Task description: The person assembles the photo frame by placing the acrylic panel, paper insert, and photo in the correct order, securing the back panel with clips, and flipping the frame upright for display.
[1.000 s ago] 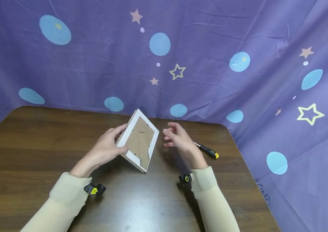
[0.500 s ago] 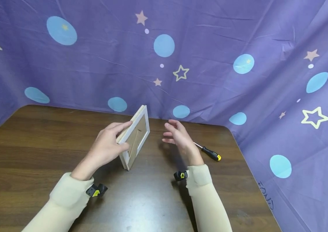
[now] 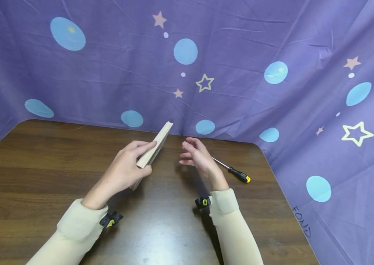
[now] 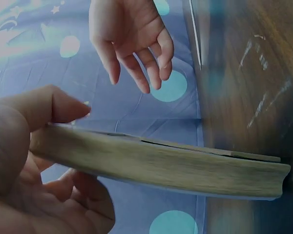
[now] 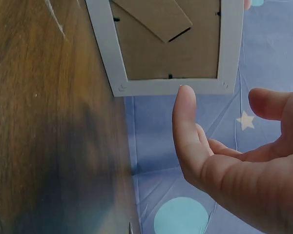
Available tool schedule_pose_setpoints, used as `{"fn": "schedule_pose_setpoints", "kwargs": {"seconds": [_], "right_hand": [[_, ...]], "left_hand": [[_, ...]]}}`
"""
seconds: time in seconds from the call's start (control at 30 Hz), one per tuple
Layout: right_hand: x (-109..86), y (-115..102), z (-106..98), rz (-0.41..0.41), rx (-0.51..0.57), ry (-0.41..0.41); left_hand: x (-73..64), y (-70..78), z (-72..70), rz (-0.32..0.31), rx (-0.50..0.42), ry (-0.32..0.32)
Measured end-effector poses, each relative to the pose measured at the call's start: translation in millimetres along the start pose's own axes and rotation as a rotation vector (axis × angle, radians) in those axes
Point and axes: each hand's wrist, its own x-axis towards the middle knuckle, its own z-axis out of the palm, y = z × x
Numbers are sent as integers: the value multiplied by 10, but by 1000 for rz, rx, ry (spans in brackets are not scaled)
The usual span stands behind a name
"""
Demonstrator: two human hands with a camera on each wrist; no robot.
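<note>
My left hand (image 3: 127,167) grips a picture frame (image 3: 156,146) by its edge, thumb on the back side and fingers on the other. In the head view the frame stands nearly edge-on, tilted up and away over the table. The left wrist view shows its pale wooden side (image 4: 161,158). Its white-bordered back, with a brown backing board (image 5: 176,56), a stand flap and small dark tabs, faces my right hand in the right wrist view. My right hand (image 3: 201,160) hovers to the right of the frame, fingers loosely bent and holding nothing.
A screwdriver (image 3: 238,173) with a black and yellow handle lies on the brown wooden table (image 3: 41,176), right of my right hand. A purple curtain (image 3: 233,44) with stars and blue spots hangs behind the table and along its right side.
My left hand has turned the picture frame, so its back swings from facing the head camera to nearly edge-on. My right hand has shifted slightly left, still holding nothing.
</note>
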Motion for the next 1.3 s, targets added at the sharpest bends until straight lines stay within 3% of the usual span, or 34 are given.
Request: {"fn": "schedule_pose_setpoints", "kwargs": {"seconds": [0.2, 0.33, 0.73, 1.3], "right_hand": [[-11, -6, -5, -13, 14, -9], [-14, -7, -16, -16, 15, -13], [-3, 39, 7, -33, 13, -43], [-13, 68, 32, -38, 42, -74]], "left_hand": [[-27, 39, 47, 30, -17, -61], [-36, 37, 97, 52, -25, -63], [-49, 47, 278, 14, -81, -62], [-104, 132, 445, 20, -37, -122]]}}
